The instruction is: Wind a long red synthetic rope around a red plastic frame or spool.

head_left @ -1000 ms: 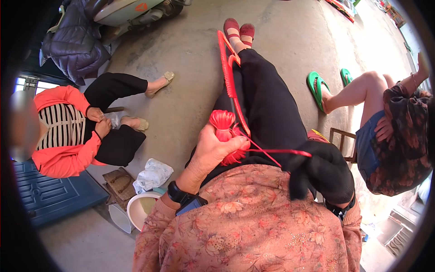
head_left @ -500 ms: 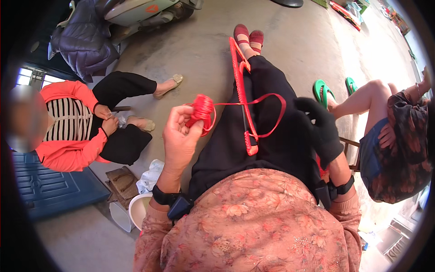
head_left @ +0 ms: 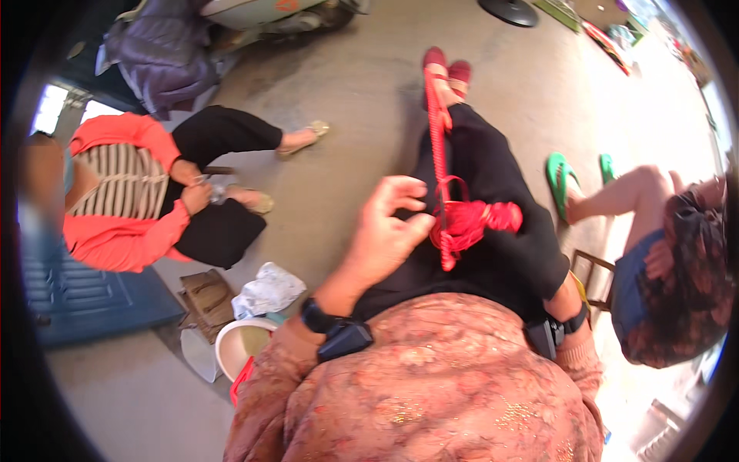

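Observation:
A long, narrow bar (head_left: 438, 146) wrapped in red cord stretches along my lap from my shoes toward my waist. Just left of its near end, my left hand (head_left: 386, 235) is bare and raised, its fingers apart with nothing in them. Across the bar's near part lies a bundle of red cord (head_left: 499, 217), with loose loops spread on both sides of the bar. My right hand (head_left: 548, 258), in a black glove, is beside the bundle's right end. Its fingers merge with my black trousers, so whether they grip the bundle is hidden.
A person in a coral jacket (head_left: 131, 242) sits at left, another in dark patterned clothes (head_left: 693, 269) at right, near green flip-flops (head_left: 560, 181). A white bucket (head_left: 231, 350), a brown bag (head_left: 206, 300) and a white cloth (head_left: 268, 289) are at lower left. A scooter (head_left: 262, 23) stands far left.
The cord bundle has left my left hand and moved right, across the bar. My left hand has moved right and opened beside the bar. The view has shifted slightly.

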